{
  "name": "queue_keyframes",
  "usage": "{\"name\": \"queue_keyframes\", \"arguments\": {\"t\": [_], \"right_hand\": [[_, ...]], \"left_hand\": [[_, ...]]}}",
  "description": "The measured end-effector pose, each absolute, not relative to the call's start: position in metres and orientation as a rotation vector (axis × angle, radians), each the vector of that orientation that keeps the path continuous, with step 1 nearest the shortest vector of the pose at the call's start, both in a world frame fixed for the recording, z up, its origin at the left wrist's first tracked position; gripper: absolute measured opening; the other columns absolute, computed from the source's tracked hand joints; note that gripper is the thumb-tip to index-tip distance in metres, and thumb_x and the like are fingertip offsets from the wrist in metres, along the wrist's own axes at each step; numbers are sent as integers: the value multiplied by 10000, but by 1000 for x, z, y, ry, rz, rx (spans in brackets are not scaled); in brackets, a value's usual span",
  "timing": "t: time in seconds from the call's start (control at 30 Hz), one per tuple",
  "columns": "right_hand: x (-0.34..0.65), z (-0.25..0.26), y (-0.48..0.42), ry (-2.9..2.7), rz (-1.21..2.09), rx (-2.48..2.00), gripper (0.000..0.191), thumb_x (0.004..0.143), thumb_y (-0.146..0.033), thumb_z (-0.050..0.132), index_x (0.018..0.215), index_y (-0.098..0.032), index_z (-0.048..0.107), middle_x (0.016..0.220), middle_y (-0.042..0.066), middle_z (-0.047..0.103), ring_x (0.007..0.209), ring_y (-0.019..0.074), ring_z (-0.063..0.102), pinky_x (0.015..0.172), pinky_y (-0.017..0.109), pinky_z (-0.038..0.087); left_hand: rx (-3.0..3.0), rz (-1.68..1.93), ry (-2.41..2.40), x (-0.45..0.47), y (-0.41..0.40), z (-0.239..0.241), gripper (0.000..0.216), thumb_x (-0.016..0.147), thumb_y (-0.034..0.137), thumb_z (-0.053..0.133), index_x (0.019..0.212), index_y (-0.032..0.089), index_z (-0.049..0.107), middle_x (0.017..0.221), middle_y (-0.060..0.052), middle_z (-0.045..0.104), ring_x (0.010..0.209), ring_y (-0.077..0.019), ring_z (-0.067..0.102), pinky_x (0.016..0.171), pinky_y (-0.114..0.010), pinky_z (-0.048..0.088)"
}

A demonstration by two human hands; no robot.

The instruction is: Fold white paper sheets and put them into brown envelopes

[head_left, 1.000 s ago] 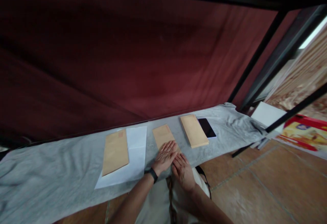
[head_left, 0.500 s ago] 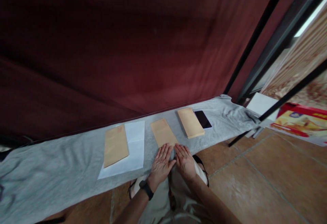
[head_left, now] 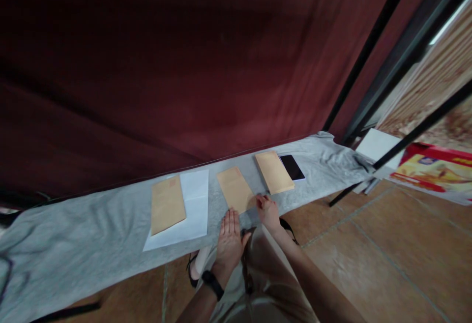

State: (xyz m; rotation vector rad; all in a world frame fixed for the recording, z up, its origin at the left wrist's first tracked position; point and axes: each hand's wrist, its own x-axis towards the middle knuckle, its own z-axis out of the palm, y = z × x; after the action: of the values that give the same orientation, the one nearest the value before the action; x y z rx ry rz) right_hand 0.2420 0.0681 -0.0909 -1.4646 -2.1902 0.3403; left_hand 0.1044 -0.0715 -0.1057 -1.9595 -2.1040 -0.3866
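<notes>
A brown paper envelope [head_left: 235, 189] lies flat on the grey cloth in front of me. My left hand [head_left: 229, 239] is open, its outstretched fingertips resting at the envelope's near left corner. At the near right corner, my right hand [head_left: 268, 212] has its fingers curled in and closed. Whether they pinch the envelope's edge or anything else is hidden. To the right lies a stack of brown envelopes [head_left: 274, 171], just beyond the right hand. On the left, another brown envelope [head_left: 167, 205] rests on top of white paper [head_left: 197, 210].
A dark-screened phone [head_left: 292, 167] sits beside the stack. The grey cloth [head_left: 103, 234] covers a narrow bench against a dark red curtain [head_left: 191, 82]. Black metal bars [head_left: 365, 57] rise at the right, near a red and yellow box [head_left: 435, 171] above the tiled floor.
My right hand has gone from lying flat with fingers outstretched to curled, shifting slightly right and up. The left hand stays flat near the envelope's near edge. The view has tilted slightly.
</notes>
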Motion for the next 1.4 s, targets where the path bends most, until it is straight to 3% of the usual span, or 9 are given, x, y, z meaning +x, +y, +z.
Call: {"name": "queue_keyframes", "arguments": {"t": [0.1,0.33,0.53,0.67,0.8,1.13,1.27,1.4], "right_hand": [[236,-90,76,-2156,363,-1493,290,940,-182,461,1007,-223,740,896,98,736,798,235,695,742,332,491],[243,-93,65,-2222,398,-1490,244,953,-175,476,998,-229,709,926,73,720,828,231,683,780,342,468],[242,-94,45,-2302,311,-1286,354,992,-169,408,1257,-209,639,1170,115,687,1080,261,621,995,419,432],[242,-93,28,-2475,343,-913,430,1011,-175,370,1404,-196,543,1421,88,582,1338,212,487,1155,427,337],[246,-92,22,-2521,357,-890,451,1032,-218,339,1450,-158,500,1493,106,514,1409,206,423,1200,453,294],[246,-89,39,-2489,487,-854,434,1053,-278,311,1391,-202,573,1419,81,593,1371,191,483,1202,452,302],[239,-87,40,-2580,428,-818,460,1055,-305,324,1466,-175,486,1491,96,516,1415,204,428,1212,459,274],[241,-92,49,-2600,342,-861,494,1055,-336,327,1511,-170,417,1525,107,466,1434,220,401,1206,464,282]], "left_hand": [[-1966,-405,-2096,104,-73,-103,758,986,448,439,1577,67,156,1576,-230,354,1463,-327,342,1156,-499,374],[-1999,-402,-2115,98,-76,-93,736,998,441,415,1581,80,149,1582,-213,349,1470,-299,336,1159,-476,385],[-1992,-386,-2155,101,-74,-91,704,990,446,431,1562,87,233,1580,-214,354,1472,-322,324,1158,-515,380],[-2053,-355,-2143,111,-71,-90,631,993,334,409,1558,97,255,1596,-174,341,1493,-283,284,1203,-504,319],[-2118,-355,-2113,120,-67,-90,624,970,232,371,1562,90,237,1591,-161,357,1488,-255,301,1216,-484,296],[-2192,-246,-2056,117,-56,-108,705,933,383,490,1518,30,316,1598,-231,294,1499,-327,248,1215,-510,269],[-2210,-166,-2056,118,-54,-116,728,927,404,509,1499,-10,332,1597,-256,275,1499,-342,241,1227,-508,242],[-2248,-180,-2049,113,-56,-112,719,953,462,478,1512,35,330,1610,-227,267,1504,-328,235,1224,-500,248]]}}
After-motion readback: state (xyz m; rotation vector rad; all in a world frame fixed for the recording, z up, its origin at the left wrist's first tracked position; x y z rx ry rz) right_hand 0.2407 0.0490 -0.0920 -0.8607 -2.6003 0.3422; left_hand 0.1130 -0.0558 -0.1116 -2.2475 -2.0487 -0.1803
